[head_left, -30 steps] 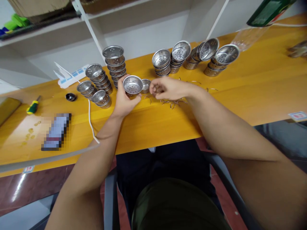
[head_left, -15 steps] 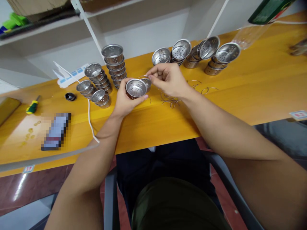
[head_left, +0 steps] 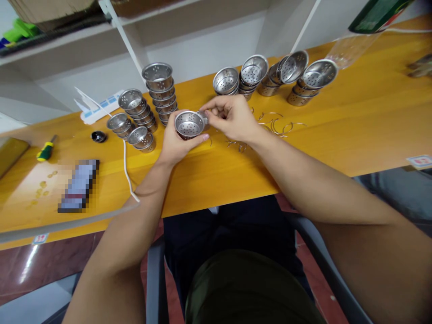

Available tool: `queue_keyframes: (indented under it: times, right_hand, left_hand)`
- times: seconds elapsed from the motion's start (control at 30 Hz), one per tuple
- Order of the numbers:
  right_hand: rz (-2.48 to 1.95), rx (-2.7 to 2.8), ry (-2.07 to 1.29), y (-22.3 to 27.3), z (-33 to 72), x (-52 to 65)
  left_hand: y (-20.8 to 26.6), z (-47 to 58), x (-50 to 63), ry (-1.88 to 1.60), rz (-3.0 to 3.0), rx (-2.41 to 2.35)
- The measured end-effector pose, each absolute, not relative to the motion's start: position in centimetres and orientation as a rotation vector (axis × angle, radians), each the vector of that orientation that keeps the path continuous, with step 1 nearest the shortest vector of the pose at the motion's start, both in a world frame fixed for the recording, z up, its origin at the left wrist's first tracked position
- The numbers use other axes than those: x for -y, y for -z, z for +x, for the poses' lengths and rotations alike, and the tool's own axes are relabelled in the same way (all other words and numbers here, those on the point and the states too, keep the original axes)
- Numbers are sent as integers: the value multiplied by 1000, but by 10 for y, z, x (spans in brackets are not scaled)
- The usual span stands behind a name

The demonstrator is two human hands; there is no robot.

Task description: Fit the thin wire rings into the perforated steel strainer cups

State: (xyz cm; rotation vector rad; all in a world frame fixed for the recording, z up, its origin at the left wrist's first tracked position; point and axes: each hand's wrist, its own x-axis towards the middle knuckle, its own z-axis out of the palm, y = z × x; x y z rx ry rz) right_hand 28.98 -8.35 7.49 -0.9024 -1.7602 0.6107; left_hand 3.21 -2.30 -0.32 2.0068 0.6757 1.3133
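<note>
The metal cup (head_left: pixel 189 126) sat in the left hand (head_left: pixel 173 143), fingers and thumb curled around it, and might have tipped had the right hand (head_left: pixel 234 116), fingertips drawn close beside it, pinching what I couldn't tell, pushed too hard.

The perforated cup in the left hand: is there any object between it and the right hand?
Yes, a smaller-looking metal cup shows between the perforated cup and the right hand; whether it touches either is unclear.
</note>
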Motion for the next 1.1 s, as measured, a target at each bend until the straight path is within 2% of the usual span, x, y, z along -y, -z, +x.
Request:
queue_keyframes:
  times: [0.4, 1.1]
  right_hand:
    - [-937, 1713, -568, -73, 290, 80]
    - [-960, 1767, -542, -73, 290, 83]
  left_hand:
    - [-5, 34, 31, -1218, 2015, -687]
    - [3, 36, 25, -1288, 2044, -646]
